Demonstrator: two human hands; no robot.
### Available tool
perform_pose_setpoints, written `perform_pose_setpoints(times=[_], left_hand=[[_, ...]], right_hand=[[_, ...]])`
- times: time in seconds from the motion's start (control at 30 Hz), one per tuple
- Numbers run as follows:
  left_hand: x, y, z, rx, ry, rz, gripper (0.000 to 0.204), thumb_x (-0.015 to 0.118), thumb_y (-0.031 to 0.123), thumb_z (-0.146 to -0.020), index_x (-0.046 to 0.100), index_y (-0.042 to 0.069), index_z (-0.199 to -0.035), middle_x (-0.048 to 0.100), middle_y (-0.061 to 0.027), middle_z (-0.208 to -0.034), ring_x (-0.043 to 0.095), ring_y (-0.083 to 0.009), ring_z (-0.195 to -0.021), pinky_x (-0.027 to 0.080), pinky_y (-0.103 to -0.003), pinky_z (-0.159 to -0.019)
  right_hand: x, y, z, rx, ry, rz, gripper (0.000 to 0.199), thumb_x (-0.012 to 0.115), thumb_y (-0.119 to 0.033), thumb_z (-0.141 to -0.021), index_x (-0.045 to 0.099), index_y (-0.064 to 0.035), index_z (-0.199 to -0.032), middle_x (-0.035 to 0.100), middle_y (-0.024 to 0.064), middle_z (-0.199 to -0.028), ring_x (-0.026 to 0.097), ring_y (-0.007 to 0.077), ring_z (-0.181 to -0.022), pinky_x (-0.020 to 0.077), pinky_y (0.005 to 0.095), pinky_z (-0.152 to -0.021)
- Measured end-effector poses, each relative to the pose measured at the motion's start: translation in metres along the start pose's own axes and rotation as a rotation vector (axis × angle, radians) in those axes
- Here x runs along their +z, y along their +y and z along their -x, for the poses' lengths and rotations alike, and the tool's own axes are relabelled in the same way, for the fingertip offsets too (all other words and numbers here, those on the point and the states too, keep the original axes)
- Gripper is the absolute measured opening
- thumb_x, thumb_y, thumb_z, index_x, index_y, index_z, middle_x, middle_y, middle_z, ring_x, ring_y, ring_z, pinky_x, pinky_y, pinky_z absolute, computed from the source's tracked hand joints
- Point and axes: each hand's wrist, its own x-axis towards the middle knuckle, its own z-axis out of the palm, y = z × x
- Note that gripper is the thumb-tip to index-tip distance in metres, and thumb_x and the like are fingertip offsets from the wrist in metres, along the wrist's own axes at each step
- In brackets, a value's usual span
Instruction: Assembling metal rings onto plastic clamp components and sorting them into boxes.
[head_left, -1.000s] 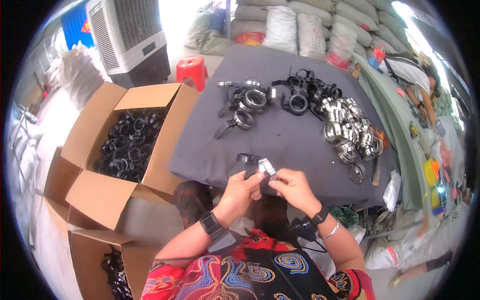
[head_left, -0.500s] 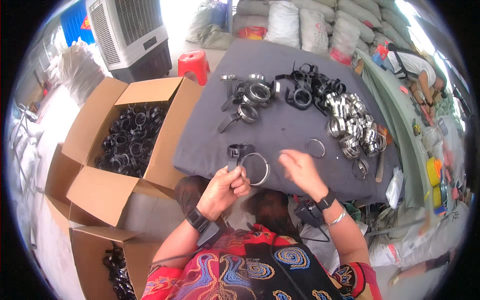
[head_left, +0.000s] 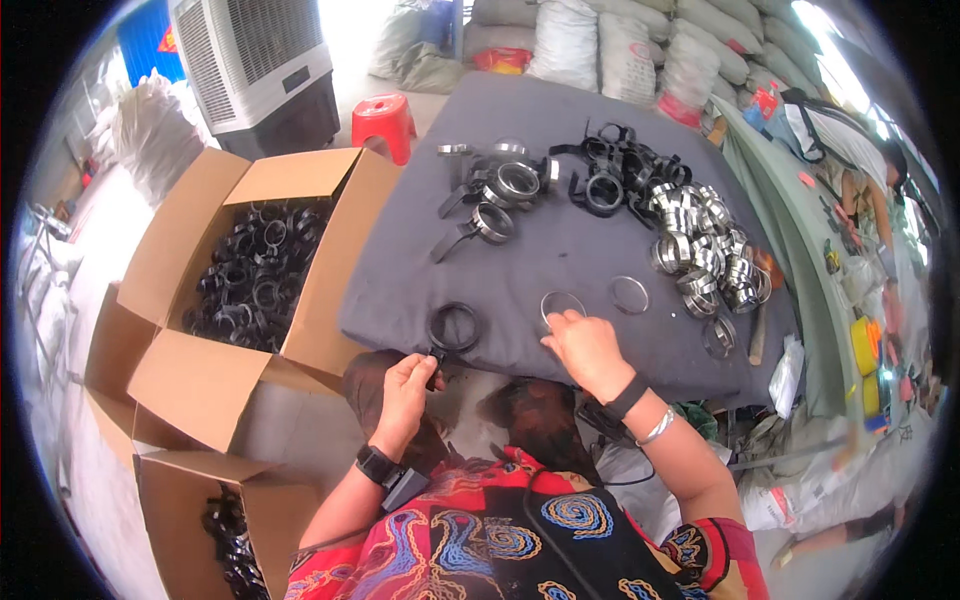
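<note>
While pinching the tail of a black clamp ring (head_left: pixel 455 327) in the left hand (head_left: pixel 405 385), round loop lying flat on grey table (head_left: pixel 560 250) just above that grip. Right hand (head_left: pixel 585 345) fingertips closing on thin silver ring (head_left: pixel 562 305), another silver ring (head_left: pixel 630 294) just right.

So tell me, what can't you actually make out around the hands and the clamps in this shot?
- Head view: the right hand covers part of the thin metal ring; whether it grips it is unclear.
- The left hand hides the tail of the black clamp.
- The box contents blur into a dark tangle; no count possible.
- The lower box is cut off by the lens rim.
</note>
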Motion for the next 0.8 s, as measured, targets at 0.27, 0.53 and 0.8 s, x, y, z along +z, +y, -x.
perform_pose_setpoints(times=[0.27,0.53,0.8], left_hand=[[-0.003,-0.013,-0.008,0.051,-0.161,-0.016,0.027,0.051,0.018,-0.093,0.056,0.003,-0.07,0.056,-0.0009,-0.065,0.05,-0.0085,-0.063,0.04,-0.025,-0.063],[0.001,-0.018,-0.01,0.067,-0.118,-0.101,0.029,0.053,0.019,-0.093,0.055,0.004,-0.068,0.051,0.0034,-0.061,0.042,-0.0043,-0.059,0.034,-0.024,-0.053],[-0.004,-0.018,-0.013,0.013,-0.169,-0.119,0.029,0.053,0.022,-0.094,0.058,0.002,-0.073,0.055,0.0014,-0.065,0.048,-0.0068,-0.062,0.04,-0.023,-0.059]], right_hand=[[-0.021,0.031,-0.026,-0.103,-0.188,-0.157,0.059,0.071,-0.011,-0.067,0.052,-0.0061,-0.123,0.051,0.0201,-0.115,0.049,0.0354,-0.108,0.0446,0.0413,-0.09],[-0.028,-0.029,-0.064,-0.286,-0.267,-0.421,0.063,0.069,-0.007,-0.067,0.05,-0.0077,-0.128,0.049,0.0196,-0.121,0.048,0.0371,-0.111,0.0436,0.0412,-0.093],[-0.015,-0.059,-0.085,-0.359,-0.423,-0.364,0.062,0.072,-0.005,-0.068,0.052,-0.0078,-0.126,0.049,0.0228,-0.118,0.057,0.0387,-0.098,0.0485,0.0416,-0.082]])
